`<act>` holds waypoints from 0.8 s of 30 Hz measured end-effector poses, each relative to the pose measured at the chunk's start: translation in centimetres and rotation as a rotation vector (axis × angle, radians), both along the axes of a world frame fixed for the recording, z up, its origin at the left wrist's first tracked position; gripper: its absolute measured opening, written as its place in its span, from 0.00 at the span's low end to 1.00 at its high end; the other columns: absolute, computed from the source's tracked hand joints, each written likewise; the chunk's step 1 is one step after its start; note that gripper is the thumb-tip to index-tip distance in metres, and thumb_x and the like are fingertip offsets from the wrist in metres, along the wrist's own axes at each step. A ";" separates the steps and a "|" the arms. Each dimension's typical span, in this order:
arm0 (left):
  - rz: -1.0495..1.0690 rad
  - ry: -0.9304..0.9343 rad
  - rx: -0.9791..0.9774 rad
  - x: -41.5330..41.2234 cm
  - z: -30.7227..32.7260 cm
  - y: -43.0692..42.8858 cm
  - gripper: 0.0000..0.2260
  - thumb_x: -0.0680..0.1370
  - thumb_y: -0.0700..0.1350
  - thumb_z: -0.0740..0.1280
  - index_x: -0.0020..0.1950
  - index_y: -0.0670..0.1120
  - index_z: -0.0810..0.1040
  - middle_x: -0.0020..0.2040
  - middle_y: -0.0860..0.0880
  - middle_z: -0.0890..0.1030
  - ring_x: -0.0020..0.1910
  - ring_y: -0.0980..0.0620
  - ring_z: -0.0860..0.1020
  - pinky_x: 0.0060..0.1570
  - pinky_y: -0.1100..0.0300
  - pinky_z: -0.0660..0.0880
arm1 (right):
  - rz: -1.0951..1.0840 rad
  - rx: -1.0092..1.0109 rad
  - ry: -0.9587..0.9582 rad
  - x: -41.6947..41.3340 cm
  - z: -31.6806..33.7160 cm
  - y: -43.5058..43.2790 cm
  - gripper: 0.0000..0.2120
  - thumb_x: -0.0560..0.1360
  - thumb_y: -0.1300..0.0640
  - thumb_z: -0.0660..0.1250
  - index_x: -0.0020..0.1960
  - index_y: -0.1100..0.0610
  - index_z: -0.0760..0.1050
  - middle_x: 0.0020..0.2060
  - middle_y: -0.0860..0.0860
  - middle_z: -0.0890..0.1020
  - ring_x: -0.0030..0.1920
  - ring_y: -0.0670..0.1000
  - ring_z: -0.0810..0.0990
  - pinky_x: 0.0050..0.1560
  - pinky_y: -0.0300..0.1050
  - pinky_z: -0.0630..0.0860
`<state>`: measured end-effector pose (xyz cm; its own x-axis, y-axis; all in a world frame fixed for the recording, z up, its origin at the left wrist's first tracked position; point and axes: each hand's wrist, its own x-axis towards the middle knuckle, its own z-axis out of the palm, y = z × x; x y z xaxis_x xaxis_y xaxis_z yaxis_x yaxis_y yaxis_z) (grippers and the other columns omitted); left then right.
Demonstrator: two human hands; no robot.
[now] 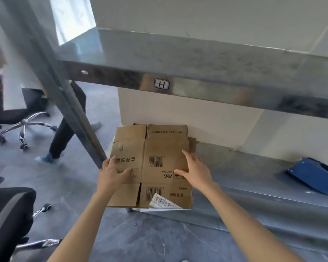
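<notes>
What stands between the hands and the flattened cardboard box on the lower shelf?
Nothing visible. The left hand and the right hand rest flat on the flattened cardboard box, which lies on the lower shelf. The metal post passes just beside the left hand, not across it.

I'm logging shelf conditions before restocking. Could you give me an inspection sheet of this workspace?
Surface: lower metal shelf, grey and scuffed; upper shelf above it bears an H label.
Job's things: flattened cardboard box lies at the lower shelf's left end, with a barcode sticker at its near edge.
Clutter: blue object on the shelf to the right.
Hands: left hand and right hand both rest flat on the box.
Cables: nothing seen.
Surroundings: two office chairs and a person's legs at left.
</notes>
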<state>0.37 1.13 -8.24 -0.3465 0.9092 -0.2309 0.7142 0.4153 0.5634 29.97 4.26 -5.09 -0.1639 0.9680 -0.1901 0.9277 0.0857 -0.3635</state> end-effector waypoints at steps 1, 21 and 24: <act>0.010 -0.016 0.007 0.1 0.0 0.0 0.37 0.75 0.61 0.69 0.78 0.47 0.59 0.76 0.45 0.62 0.71 0.39 0.64 0.67 0.42 0.68 | -0.003 0.001 0.021 0.0 0.1 0.0 0.41 0.75 0.37 0.66 0.80 0.50 0.51 0.75 0.54 0.65 0.72 0.56 0.67 0.64 0.55 0.74; -0.052 -0.285 0.242 9.5 11.4 -0.8 0.48 0.58 0.72 0.71 0.74 0.58 0.62 0.73 0.47 0.66 0.72 0.42 0.60 0.69 0.40 0.62 | -0.118 0.182 0.535 9.6 7.2 -2.1 0.50 0.69 0.42 0.75 0.80 0.48 0.49 0.73 0.51 0.69 0.69 0.52 0.71 0.70 0.56 0.70; -0.109 -0.305 0.282 12.8 12.6 -1.2 0.50 0.54 0.76 0.70 0.72 0.60 0.63 0.70 0.48 0.68 0.70 0.41 0.64 0.69 0.41 0.64 | -0.109 0.236 0.543 12.6 8.1 -2.6 0.51 0.69 0.43 0.76 0.80 0.49 0.49 0.73 0.51 0.69 0.69 0.53 0.71 0.69 0.55 0.70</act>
